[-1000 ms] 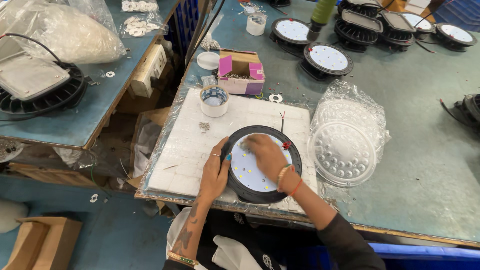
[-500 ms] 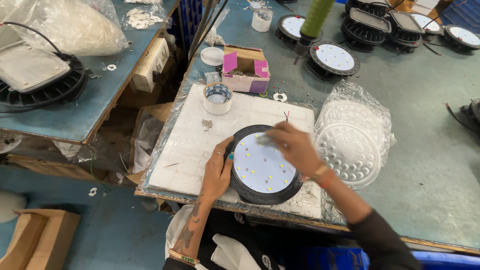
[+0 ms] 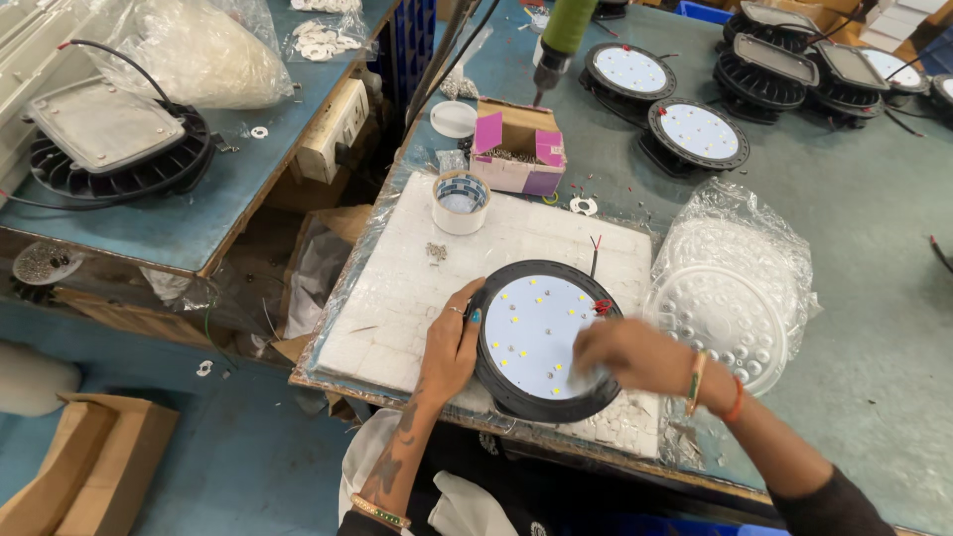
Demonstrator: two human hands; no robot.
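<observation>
A round black lamp housing (image 3: pixel 496 382) with a white LED board (image 3: pixel 531 333) lies on a white foam pad (image 3: pixel 397 298) in front of me. My left hand (image 3: pixel 452 347) rests against the housing's left rim, fingers curled on it. My right hand (image 3: pixel 620 355) hovers blurred over the board's right edge, near red wires (image 3: pixel 602 306); whether it holds anything I cannot tell. A bag of clear round lens covers (image 3: pixel 725 298) lies just right of the lamp.
A tape roll (image 3: pixel 462 201) and a small cardboard box of screws (image 3: pixel 516 149) sit behind the pad. A green electric screwdriver (image 3: pixel 564 30) hangs above. Several finished lamps (image 3: pixel 695 134) stand at the back. Another lamp (image 3: pixel 109 144) lies on the left bench.
My right hand has moved from the board's upper middle to its right lower edge. The left hand stays on the rim. The view has tilted slightly.
</observation>
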